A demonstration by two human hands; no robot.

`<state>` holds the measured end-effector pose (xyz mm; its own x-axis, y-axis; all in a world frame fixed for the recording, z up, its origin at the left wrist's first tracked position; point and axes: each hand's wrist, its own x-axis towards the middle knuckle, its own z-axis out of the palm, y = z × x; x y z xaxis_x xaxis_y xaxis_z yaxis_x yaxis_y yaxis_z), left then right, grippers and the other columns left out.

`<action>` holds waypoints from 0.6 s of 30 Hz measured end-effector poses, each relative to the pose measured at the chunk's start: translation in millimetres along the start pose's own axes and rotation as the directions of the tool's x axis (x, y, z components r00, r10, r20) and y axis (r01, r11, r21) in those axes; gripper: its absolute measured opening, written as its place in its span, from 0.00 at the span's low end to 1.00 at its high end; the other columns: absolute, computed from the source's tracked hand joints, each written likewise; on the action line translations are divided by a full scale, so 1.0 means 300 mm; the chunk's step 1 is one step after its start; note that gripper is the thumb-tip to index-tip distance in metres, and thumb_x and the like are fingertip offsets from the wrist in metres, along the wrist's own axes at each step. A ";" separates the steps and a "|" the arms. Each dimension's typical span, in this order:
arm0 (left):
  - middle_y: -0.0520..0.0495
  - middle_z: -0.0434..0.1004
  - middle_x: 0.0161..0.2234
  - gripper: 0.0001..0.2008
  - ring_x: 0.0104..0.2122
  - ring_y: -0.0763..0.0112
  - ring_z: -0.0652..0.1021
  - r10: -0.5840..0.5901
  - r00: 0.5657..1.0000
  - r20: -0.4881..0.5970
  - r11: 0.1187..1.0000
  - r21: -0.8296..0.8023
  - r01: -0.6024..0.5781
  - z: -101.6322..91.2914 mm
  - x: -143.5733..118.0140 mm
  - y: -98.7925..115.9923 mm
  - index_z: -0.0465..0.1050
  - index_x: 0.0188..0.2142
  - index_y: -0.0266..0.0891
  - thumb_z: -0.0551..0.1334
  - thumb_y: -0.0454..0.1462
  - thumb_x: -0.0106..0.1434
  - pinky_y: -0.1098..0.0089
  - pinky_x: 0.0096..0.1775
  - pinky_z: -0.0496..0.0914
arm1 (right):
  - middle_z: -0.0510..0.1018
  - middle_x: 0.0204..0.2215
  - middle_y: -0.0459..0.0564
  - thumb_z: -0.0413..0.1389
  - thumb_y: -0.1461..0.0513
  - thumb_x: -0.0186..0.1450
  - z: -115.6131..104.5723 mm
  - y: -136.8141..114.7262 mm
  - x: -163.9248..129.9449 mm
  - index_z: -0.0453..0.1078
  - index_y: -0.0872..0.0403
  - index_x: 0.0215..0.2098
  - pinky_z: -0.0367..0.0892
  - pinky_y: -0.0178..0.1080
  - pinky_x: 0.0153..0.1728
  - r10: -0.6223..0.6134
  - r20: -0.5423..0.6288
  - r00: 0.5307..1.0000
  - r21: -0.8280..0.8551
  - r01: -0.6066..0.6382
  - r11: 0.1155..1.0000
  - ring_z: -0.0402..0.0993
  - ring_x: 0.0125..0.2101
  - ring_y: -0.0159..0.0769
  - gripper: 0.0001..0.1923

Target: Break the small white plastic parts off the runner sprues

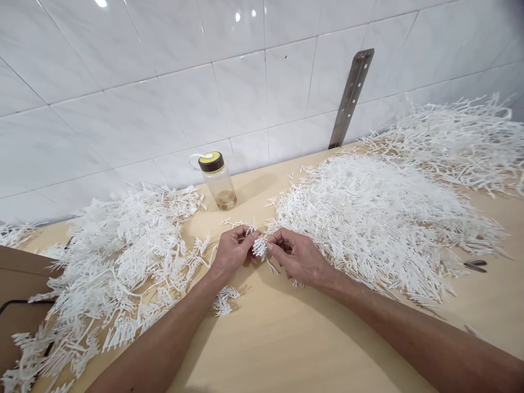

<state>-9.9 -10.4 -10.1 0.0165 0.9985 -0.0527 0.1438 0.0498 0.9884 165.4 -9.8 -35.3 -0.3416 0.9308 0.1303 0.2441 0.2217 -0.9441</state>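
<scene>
Two hands meet at the middle of the frame over one small white plastic sprig [259, 246], a comb-like piece with many short tines. The left hand [234, 252] is curled, thumb and fingertips pinching the sprig's left end; the right hand [298, 256] is likewise closed, thumb and forefinger nipping its right side. The sprig sits just above the wooden tabletop [286, 338], between the two thumbs. Its long axis cannot be read for certain, since the fingers cover most of it; the tines that show point down and toward the lower left of the frame.

Just below the left wrist lies a loose sprig [224, 301] flat on the wood. To the left, filling the lower left and middle left of the frame, spreads a heap of branched white pieces [118, 273] with longer stems. To the right, close beside the right hand, a wide mound of finer white pieces [376, 224] runs toward the upper right, and a further pile [458, 136] lies behind it against the wall. Behind the hands, near the tiled wall [172, 76], stands an upright clear bottle [219, 180] with a dark and yellow cap. A metal strip [351, 98] leans on the tiles at upper right. Small dark cutters [475, 266] lie at the right edge, well apart from the hands.
</scene>
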 end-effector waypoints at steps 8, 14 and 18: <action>0.55 0.70 0.16 0.16 0.14 0.76 0.71 0.004 1.000 -0.002 1.000 -0.027 -0.005 -0.003 0.010 -0.019 0.70 0.27 0.37 0.68 0.48 0.56 0.77 0.17 0.62 | 0.74 0.23 0.43 0.53 0.60 0.65 0.004 0.001 0.004 0.69 0.53 0.34 0.64 0.32 0.23 -0.036 0.056 0.998 -0.026 0.037 0.999 0.69 0.21 0.29 0.06; 0.56 0.70 0.16 0.17 0.14 0.73 0.73 -0.003 0.996 -0.089 0.998 -0.059 -0.002 0.000 0.009 -0.024 0.68 0.30 0.38 0.68 0.49 0.55 0.76 0.18 0.66 | 0.75 0.28 0.46 0.56 0.57 0.65 0.012 0.009 -0.009 0.66 0.53 0.35 0.68 0.34 0.24 -0.056 -0.087 0.995 -0.018 0.055 0.998 0.72 0.25 0.32 0.07; 0.56 0.70 0.18 0.17 0.16 0.73 0.74 0.012 0.992 -0.129 0.998 -0.058 -0.020 0.005 0.005 -0.026 0.66 0.29 0.39 0.68 0.48 0.54 0.73 0.20 0.70 | 0.73 0.33 0.49 0.59 0.60 0.63 0.024 -0.002 -0.021 0.69 0.52 0.39 0.70 0.36 0.29 -0.251 -0.078 0.965 -0.201 0.231 0.952 0.70 0.28 0.32 0.07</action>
<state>-9.4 -9.4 -18.3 -0.1099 0.9937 -0.0215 0.0856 0.0310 0.9958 161.0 -17.8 -37.8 -0.3199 0.8652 0.3862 0.3358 0.4847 -0.8077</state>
